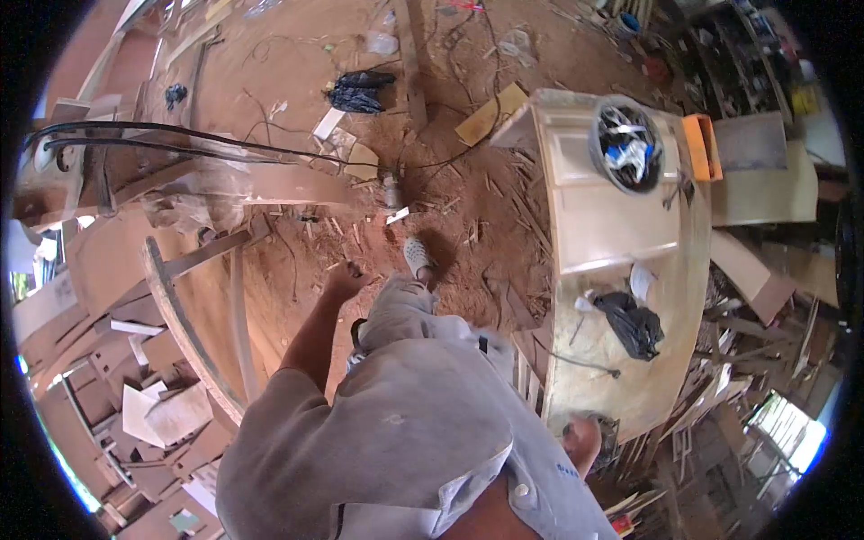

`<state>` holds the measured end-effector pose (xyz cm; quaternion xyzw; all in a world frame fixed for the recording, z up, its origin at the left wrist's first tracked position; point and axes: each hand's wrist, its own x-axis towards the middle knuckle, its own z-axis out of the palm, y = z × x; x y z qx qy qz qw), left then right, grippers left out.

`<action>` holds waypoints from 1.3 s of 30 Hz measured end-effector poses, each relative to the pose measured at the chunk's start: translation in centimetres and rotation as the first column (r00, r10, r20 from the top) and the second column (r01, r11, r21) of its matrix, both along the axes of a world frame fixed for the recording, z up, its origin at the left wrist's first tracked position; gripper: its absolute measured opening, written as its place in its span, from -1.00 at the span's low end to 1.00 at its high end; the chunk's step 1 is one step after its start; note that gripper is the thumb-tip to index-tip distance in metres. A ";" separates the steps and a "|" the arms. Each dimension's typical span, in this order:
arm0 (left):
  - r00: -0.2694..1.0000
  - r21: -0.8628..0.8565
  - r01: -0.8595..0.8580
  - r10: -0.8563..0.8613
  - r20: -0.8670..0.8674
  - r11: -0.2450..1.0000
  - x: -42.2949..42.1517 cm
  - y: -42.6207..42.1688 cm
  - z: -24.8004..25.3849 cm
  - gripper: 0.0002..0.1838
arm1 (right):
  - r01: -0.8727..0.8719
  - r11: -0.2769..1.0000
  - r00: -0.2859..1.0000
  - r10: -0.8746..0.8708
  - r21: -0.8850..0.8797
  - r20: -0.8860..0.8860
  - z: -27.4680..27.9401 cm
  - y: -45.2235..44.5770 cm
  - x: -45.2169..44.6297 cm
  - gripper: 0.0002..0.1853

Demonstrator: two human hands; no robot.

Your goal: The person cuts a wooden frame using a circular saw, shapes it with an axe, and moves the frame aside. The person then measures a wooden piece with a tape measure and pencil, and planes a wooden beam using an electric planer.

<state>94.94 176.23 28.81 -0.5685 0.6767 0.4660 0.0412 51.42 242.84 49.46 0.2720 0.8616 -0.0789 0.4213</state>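
Note:
My left hand (344, 281) hangs in front of me over the littered dirt floor, its fingers curled in. Whether something small sits in it cannot be made out. My right hand (583, 439) is low by the near end of a pale wooden bench (621, 387), smeared by motion, its fingers not clear. Close beside it is a dark, blurred object (607, 436) of a kind I cannot tell. On the bench lie a black plastic bag (630, 326), a short dark cord (585, 364) and, farther off, a round tub (627, 175) full of odds and ends.
An orange open box (700, 148) stands by the tub. Black cables (180, 133) cross at the left, above a curved wooden piece (184, 315). Wood scraps, another black bag (360, 92) and a yellowish board (491, 114) litter the floor. Boards pile up on both sides.

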 end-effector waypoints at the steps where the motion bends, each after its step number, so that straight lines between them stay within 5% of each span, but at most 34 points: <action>1: 1.000 -0.061 0.030 -0.029 0.010 0.998 -1.4 -1.2 0.0 -0.34 | -0.096 0.990 0.983 0.078 0.099 0.168 3.4 -10.2 -2.2 -0.47; 4: 0.999 -0.056 0.047 -0.047 0.015 0.997 -8.7 -5.1 8.9 -0.33 | -0.409 0.901 0.874 0.433 -0.145 0.222 1.5 -26.2 -7.1 -0.40; 5: 0.999 -0.025 0.035 -0.035 0.012 0.999 -10.5 -5.9 11.2 -0.31 | -0.584 0.740 0.742 0.653 -0.334 0.150 -2.5 -27.3 -9.8 -0.43; 7: 1.000 -0.012 0.009 -0.010 -0.030 1.000 -12.8 -6.8 12.1 -0.31 | -0.395 0.791 0.862 0.495 -0.467 0.111 3.3 -42.6 -8.3 -0.51; 11: 0.991 0.140 -0.003 0.021 -0.129 0.990 -17.3 -10.1 12.9 -0.27 | -0.500 0.654 0.777 0.629 -0.567 0.040 2.3 -59.1 -9.1 -0.60; 14: 0.988 0.218 -0.015 0.048 -0.147 0.976 -21.8 -13.3 12.5 -0.23 | -0.549 0.548 0.729 0.683 -0.632 -0.041 -1.6 -70.2 -10.7 -0.69; 17: 0.977 0.206 -0.110 0.143 -0.155 0.972 -27.8 -16.0 7.4 -0.22 | -0.615 0.355 0.647 0.738 -0.704 -0.193 -11.6 -82.2 -13.0 -0.73; 20: 0.972 0.267 -0.057 0.114 -0.205 0.962 -34.7 -22.8 5.3 -0.23 | -0.801 0.043 0.426 0.742 -0.597 -0.518 -27.4 -93.5 -14.2 -0.74; 21: 0.927 0.013 -0.137 0.133 -0.351 0.991 -37.0 -22.4 0.6 -0.24 | -0.827 -0.003 0.353 0.776 -0.562 -0.523 -31.4 -97.2 -13.7 -0.75; 22: 0.927 0.163 -0.186 0.228 -0.297 0.969 -39.1 -23.9 0.0 -0.25 | -0.853 -0.044 0.275 0.809 -0.521 -0.519 -34.9 -100.1 -13.1 -0.75; 24: 0.918 -0.011 -0.247 0.230 -0.323 0.969 -43.5 -25.6 -5.0 -0.23 | -0.873 -0.149 0.098 0.879 -0.464 -0.467 -42.8 -105.8 -12.9 -0.75; 27: 0.955 0.236 -0.173 0.221 -0.196 0.956 -47.1 -28.3 -8.2 -0.26 | -0.833 -0.401 -0.229 0.877 -0.380 -0.423 -53.5 -112.9 -11.2 -0.74; 29: 0.920 0.164 -0.287 0.320 -0.227 0.944 -47.8 -29.2 -10.3 -0.29 | -0.766 -0.545 -0.457 0.834 -0.340 -0.309 -58.0 -118.3 -9.2 -0.72; 32: 0.909 0.320 -0.290 0.364 -0.203 0.902 -48.1 -28.6 -11.8 -0.31 | -0.840 -0.445 -0.404 0.895 -0.309 -0.191 -67.6 -122.5 -6.0 -0.57; 34: 0.900 0.418 -0.274 0.384 -0.205 0.866 -47.6 -28.9 -12.0 -0.29 | -0.813 -0.503 -0.483 0.864 -0.292 -0.145 -72.0 -122.7 -4.4 -0.48; 36: 0.866 0.419 -0.297 0.427 -0.261 0.858 -47.0 -29.7 -12.0 -0.26 | -0.694 -0.697 -0.676 0.717 -0.181 -0.168 -73.8 -122.1 -2.9 -0.45; 38: 0.851 0.380 -0.322 0.441 -0.284 0.867 -46.6 -30.0 -12.1 -0.20 | -0.603 -0.796 -0.784 0.580 0.054 -0.221 -74.7 -121.4 -2.0 -0.43; 39: 0.848 0.375 -0.328 0.445 -0.287 0.867 -46.6 -30.0 -12.1 -0.20 | -0.627 -0.778 -0.761 0.621 -0.035 -0.187 -74.2 -121.7 -2.0 -0.48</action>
